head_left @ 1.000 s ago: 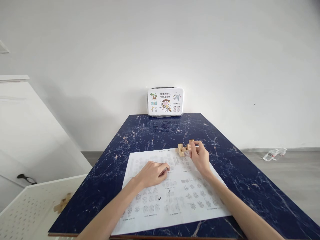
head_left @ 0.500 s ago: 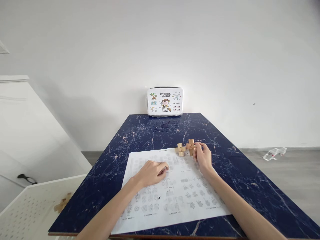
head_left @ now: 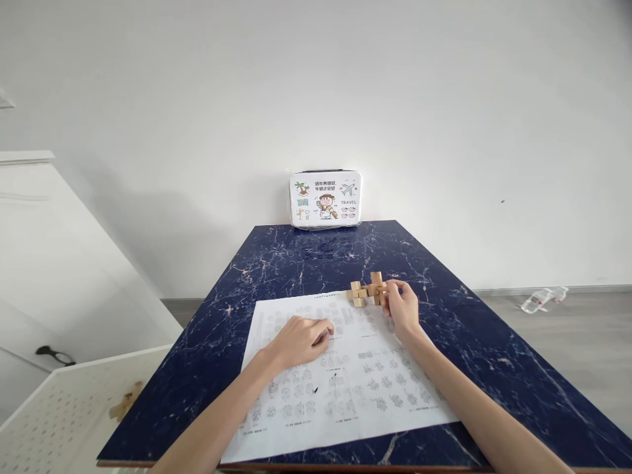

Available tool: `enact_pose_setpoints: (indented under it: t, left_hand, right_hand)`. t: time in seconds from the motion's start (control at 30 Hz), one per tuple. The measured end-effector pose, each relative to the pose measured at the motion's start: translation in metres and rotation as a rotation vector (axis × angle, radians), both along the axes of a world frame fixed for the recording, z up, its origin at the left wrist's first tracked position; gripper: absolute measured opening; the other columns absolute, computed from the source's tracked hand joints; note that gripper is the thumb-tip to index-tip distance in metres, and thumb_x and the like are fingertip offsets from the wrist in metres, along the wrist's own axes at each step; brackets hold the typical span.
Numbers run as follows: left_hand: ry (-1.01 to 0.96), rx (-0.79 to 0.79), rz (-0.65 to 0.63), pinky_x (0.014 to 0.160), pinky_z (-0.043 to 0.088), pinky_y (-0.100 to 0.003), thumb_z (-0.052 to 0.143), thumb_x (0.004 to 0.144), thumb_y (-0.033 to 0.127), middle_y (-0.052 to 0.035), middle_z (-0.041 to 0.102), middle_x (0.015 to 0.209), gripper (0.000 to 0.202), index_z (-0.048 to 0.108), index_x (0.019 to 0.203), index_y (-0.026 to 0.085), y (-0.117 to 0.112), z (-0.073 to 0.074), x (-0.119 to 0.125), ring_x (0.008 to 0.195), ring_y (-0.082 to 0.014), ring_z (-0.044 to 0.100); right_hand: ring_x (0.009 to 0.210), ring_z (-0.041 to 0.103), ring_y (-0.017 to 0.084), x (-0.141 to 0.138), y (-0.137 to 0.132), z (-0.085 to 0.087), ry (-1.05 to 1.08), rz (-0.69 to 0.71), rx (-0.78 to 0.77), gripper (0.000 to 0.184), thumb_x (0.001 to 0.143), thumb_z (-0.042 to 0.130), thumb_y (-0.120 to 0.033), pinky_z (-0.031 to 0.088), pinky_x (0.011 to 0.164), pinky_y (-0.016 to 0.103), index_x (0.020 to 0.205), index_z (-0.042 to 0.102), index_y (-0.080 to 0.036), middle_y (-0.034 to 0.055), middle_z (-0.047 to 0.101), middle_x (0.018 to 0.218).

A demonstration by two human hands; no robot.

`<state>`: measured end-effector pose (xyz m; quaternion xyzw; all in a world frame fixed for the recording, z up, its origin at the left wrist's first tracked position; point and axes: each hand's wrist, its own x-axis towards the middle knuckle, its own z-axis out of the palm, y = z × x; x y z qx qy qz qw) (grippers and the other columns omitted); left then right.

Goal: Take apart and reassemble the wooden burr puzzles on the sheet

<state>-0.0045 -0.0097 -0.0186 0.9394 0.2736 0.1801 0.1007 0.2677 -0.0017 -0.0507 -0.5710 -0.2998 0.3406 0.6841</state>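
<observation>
My right hand (head_left: 403, 305) grips the right side of a wooden interlocking puzzle (head_left: 376, 286) with thumb and fingers at the far right corner of the printed sheet. Just left of it stands a second, smaller wooden puzzle (head_left: 357, 294), close against the first; whether they touch I cannot tell. My left hand (head_left: 302, 340) rests on the white instruction sheet (head_left: 276, 434), its fingers curled in and nothing showing in them. Rows of small puzzle diagrams cover the sheet, partly hidden under my left hand and forearm.
A white cartoon-printed case (head_left: 326, 199) stands against the wall at the far end of the dark blue marbled table (head_left: 306, 263). Low on the left, more wooden pieces (head_left: 126, 401) lie on a white perforated surface (head_left: 54, 421). Clear plastic bottles (head_left: 538, 300) lie on the floor at right.
Both hands keep their places, the right still on the wooden puzzle. The camera view has shifted very slightly.
</observation>
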Motion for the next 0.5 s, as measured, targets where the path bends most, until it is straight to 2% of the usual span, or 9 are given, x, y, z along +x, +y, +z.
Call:
enact_pose_setpoints:
  t: [0.2, 0.33, 0.4, 0.5]
  left_hand:
    - [0.007, 0.003, 0.005, 0.051, 0.036, -0.023, 0.047, 0.096, 0.015, 0.0046, 0.062, 0.058, 0.023, 0.069, 0.102, 0.022, 0.001, -0.002, -0.001, 0.042, -0.0102, 0.047]
    - [0.005, 0.018, 0.031, 0.055, 0.040, -0.025, 0.048, 0.096, 0.015, 0.0041, 0.063, 0.061, 0.021, 0.068, 0.102, 0.021, 0.001, -0.004, -0.001, 0.049, -0.0115, 0.053]
    - [-0.052, 0.022, 0.064, 0.060, 0.043, -0.026, 0.048, 0.098, 0.017, 0.0029, 0.065, 0.068, 0.019, 0.066, 0.102, 0.022, 0.002, -0.003, -0.001, 0.055, -0.0122, 0.057]
    - [-0.205, 0.015, 0.143, 0.071, 0.050, -0.029, 0.053, 0.101, 0.026, -0.0005, 0.067, 0.085, 0.014, 0.062, 0.111, 0.022, 0.002, 0.004, -0.001, 0.072, -0.0147, 0.063]
  right_hand:
    - [0.038, 0.040, 0.011, -0.006, -0.010, 0.009, -0.145, 0.046, 0.073, 0.022, 0.088, 0.062, -0.040, 0.029, 0.040, 0.021, 0.098, 0.055, -0.022, -0.0076, 0.052, 0.045]
    - [0.042, 0.044, 0.012, -0.010, -0.018, 0.017, -0.272, 0.066, 0.131, 0.022, 0.094, 0.058, -0.043, 0.032, 0.043, 0.021, 0.101, 0.054, -0.023, -0.0065, 0.055, 0.049]
    - [0.043, 0.046, 0.013, -0.013, -0.022, 0.020, -0.323, 0.092, 0.159, 0.025, 0.096, 0.057, -0.047, 0.034, 0.044, 0.022, 0.105, 0.054, -0.023, -0.0059, 0.057, 0.050]
    - [0.044, 0.048, 0.014, -0.019, -0.029, 0.025, -0.355, 0.205, 0.196, 0.029, 0.099, 0.055, -0.049, 0.037, 0.046, 0.024, 0.112, 0.052, -0.023, -0.0054, 0.059, 0.053]
